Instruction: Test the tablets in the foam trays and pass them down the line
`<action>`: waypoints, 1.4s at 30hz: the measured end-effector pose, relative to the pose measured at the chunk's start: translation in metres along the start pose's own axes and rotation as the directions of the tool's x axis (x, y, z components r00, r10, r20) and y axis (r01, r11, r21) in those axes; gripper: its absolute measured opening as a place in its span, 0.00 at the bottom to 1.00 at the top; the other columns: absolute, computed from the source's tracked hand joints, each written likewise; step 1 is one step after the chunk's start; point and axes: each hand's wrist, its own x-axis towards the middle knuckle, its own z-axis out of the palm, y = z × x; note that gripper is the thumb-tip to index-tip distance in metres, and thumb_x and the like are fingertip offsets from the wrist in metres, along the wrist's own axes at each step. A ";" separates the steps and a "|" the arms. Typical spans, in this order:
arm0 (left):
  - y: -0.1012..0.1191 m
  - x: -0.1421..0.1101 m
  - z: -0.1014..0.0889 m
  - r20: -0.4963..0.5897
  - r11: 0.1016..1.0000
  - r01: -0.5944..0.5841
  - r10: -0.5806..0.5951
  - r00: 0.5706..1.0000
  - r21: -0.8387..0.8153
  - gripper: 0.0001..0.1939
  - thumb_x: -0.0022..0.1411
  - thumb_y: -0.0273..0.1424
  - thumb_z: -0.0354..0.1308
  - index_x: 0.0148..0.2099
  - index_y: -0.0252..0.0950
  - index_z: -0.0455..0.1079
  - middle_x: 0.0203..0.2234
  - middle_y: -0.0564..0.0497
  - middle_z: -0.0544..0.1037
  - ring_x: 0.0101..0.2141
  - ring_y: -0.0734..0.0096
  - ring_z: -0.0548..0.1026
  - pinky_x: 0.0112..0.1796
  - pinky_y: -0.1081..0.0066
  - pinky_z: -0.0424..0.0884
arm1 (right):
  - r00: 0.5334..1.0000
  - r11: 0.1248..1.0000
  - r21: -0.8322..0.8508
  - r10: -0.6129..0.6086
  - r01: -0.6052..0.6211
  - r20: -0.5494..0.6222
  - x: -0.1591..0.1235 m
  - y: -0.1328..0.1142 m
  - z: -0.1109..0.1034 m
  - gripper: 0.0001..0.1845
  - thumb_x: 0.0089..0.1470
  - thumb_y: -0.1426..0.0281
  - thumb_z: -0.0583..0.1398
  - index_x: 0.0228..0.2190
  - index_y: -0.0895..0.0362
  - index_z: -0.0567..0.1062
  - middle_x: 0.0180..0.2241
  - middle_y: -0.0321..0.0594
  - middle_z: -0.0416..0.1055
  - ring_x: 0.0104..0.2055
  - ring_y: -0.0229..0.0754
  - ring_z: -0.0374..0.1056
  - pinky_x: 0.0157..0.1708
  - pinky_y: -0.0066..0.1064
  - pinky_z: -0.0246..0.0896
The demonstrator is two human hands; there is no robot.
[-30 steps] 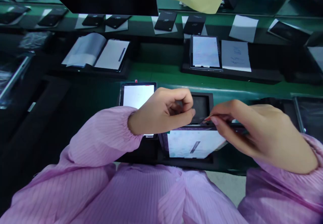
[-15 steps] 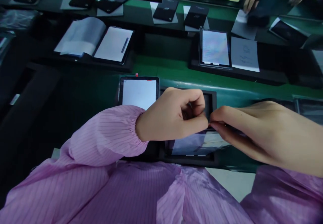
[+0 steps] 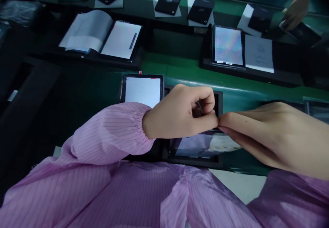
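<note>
My left hand point(image 3: 182, 113) is closed, its thumb and fingers curled around something too small to make out; a thin dark edge shows inside the curl. Against its fingertips my right hand point(image 3: 264, 128) pinches, also on something hidden. Both hands hover over a black foam tray point(image 3: 220, 101). In that tray, below the hands, lies a tablet point(image 3: 191, 147) with a dark glossy screen full of reflections. Left of them is a second tablet point(image 3: 142, 91), its white screen lit, partly covered by my left wrist. A small red tab point(image 3: 140, 72) sticks up at its top edge.
Farther back, a lit tablet point(image 3: 122, 39) sits beside curled film sheets point(image 3: 87, 31), and another lit tablet point(image 3: 228, 46) beside a marked paper point(image 3: 259, 53). Several dark tablets lie on papers along the far row. A co-worker's hand point(image 3: 295, 12) touches a dark tablet at the upper right.
My hands have shifted slightly right, and the fingertips now meet; the tiny orange-red bit between them no longer shows. The co-worker's hand has moved onto the tablet at far right.
</note>
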 end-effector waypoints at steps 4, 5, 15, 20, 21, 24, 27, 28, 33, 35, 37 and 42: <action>-0.001 0.001 0.001 -0.011 1.000 -0.025 0.025 1.000 -0.009 0.12 0.53 0.18 0.55 0.24 0.36 0.57 0.18 0.61 0.62 0.19 0.86 0.61 0.18 0.82 0.57 | 0.997 0.999 -0.011 0.046 -0.047 -0.063 0.001 0.002 0.001 0.09 0.67 0.68 0.48 0.33 0.54 0.61 0.17 0.26 0.49 0.15 0.32 0.45 0.16 0.31 0.39; -0.001 0.001 0.001 -0.012 1.000 -0.028 0.028 1.000 -0.008 0.12 0.53 0.18 0.55 0.24 0.36 0.57 0.18 0.61 0.63 0.19 0.86 0.61 0.18 0.82 0.56 | 0.996 0.998 -0.011 0.056 -0.057 -0.071 0.001 0.002 0.001 0.09 0.68 0.67 0.48 0.33 0.54 0.61 0.17 0.26 0.48 0.15 0.32 0.44 0.16 0.30 0.39; -0.002 0.002 0.001 -0.008 1.000 -0.030 0.030 1.000 -0.010 0.12 0.53 0.19 0.56 0.25 0.37 0.56 0.18 0.60 0.62 0.19 0.85 0.61 0.18 0.81 0.57 | 0.999 1.000 0.026 -0.015 0.015 -0.033 0.003 0.003 0.004 0.07 0.66 0.71 0.48 0.33 0.53 0.58 0.20 0.28 0.51 0.17 0.32 0.46 0.17 0.29 0.42; -0.003 -0.001 -0.003 -0.018 1.000 0.005 -0.005 1.000 -0.027 0.11 0.56 0.21 0.56 0.26 0.37 0.58 0.19 0.59 0.64 0.19 0.83 0.63 0.20 0.79 0.59 | 0.998 0.998 0.054 0.012 -0.008 -0.069 0.005 0.008 -0.002 0.10 0.68 0.67 0.48 0.34 0.53 0.63 0.20 0.27 0.59 0.15 0.31 0.48 0.14 0.29 0.42; -0.004 -0.003 -0.005 -0.031 0.999 0.020 -0.021 0.999 -0.041 0.10 0.57 0.23 0.56 0.27 0.37 0.60 0.19 0.59 0.66 0.20 0.83 0.64 0.20 0.79 0.60 | 0.995 0.997 0.071 0.045 -0.039 -0.089 0.003 0.010 -0.001 0.10 0.68 0.64 0.49 0.36 0.54 0.66 0.21 0.29 0.64 0.16 0.30 0.53 0.14 0.28 0.45; -0.020 -0.004 -0.011 -0.118 0.984 0.091 -0.110 0.987 -0.152 0.07 0.64 0.32 0.54 0.32 0.37 0.64 0.23 0.55 0.74 0.23 0.78 0.71 0.25 0.78 0.65 | 0.864 0.929 0.159 0.369 -0.334 -0.344 -0.014 0.016 0.023 0.18 0.67 0.58 0.49 0.50 0.52 0.70 0.36 0.38 0.75 0.34 0.36 0.73 0.31 0.28 0.66; -0.056 0.007 -0.014 -0.277 0.935 0.156 -0.249 0.928 -0.319 0.11 0.66 0.37 0.49 0.33 0.37 0.64 0.25 0.52 0.78 0.28 0.73 0.77 0.30 0.76 0.71 | 0.450 0.678 0.494 0.733 -0.545 -0.510 -0.029 0.020 0.088 0.26 0.67 0.52 0.45 0.56 0.53 0.67 0.50 0.45 0.74 0.52 0.44 0.71 0.52 0.43 0.67; -0.070 0.015 -0.015 -0.334 0.914 0.175 -0.304 0.892 -0.365 0.12 0.67 0.37 0.47 0.33 0.37 0.63 0.23 0.51 0.78 0.27 0.72 0.77 0.30 0.75 0.71 | 0.417 0.572 0.657 0.816 -0.491 -0.400 -0.030 0.021 0.114 0.31 0.66 0.49 0.42 0.58 0.52 0.65 0.50 0.46 0.74 0.51 0.45 0.72 0.51 0.44 0.68; -0.127 0.071 -0.029 -0.525 0.844 0.232 -0.491 0.695 -0.483 0.16 0.68 0.38 0.40 0.31 0.38 0.60 0.14 0.52 0.72 0.19 0.71 0.73 0.24 0.75 0.67 | 0.271 0.362 0.887 0.919 -0.287 -0.288 0.000 0.045 0.199 0.33 0.64 0.49 0.43 0.61 0.53 0.63 0.61 0.45 0.66 0.64 0.48 0.61 0.63 0.51 0.58; -0.139 0.095 -0.037 -0.575 0.870 0.193 -0.451 0.682 -0.454 0.18 0.69 0.40 0.37 0.31 0.38 0.61 0.15 0.52 0.73 0.20 0.71 0.73 0.25 0.75 0.67 | 0.232 0.427 0.837 0.902 -0.342 -0.365 0.015 0.064 0.202 0.34 0.62 0.50 0.49 0.62 0.54 0.61 0.64 0.46 0.60 0.67 0.48 0.56 0.67 0.49 0.50; -0.150 0.115 -0.041 -0.614 0.905 0.195 -0.404 0.678 -0.379 0.20 0.70 0.41 0.35 0.33 0.38 0.61 0.18 0.52 0.75 0.21 0.70 0.74 0.26 0.73 0.68 | 0.246 0.452 0.791 0.891 -0.411 -0.381 0.025 0.084 0.200 0.42 0.58 0.47 0.53 0.65 0.57 0.55 0.66 0.51 0.57 0.68 0.50 0.54 0.67 0.49 0.50; -0.162 0.117 -0.054 -0.550 0.955 0.296 -0.244 0.798 0.006 0.13 0.71 0.36 0.41 0.44 0.37 0.64 0.40 0.44 0.80 0.40 0.65 0.80 0.45 0.65 0.73 | 0.282 0.433 0.741 0.901 -0.513 -0.330 0.031 0.099 0.209 0.71 0.40 0.41 0.66 0.69 0.61 0.36 0.64 0.61 0.56 0.65 0.59 0.58 0.64 0.55 0.53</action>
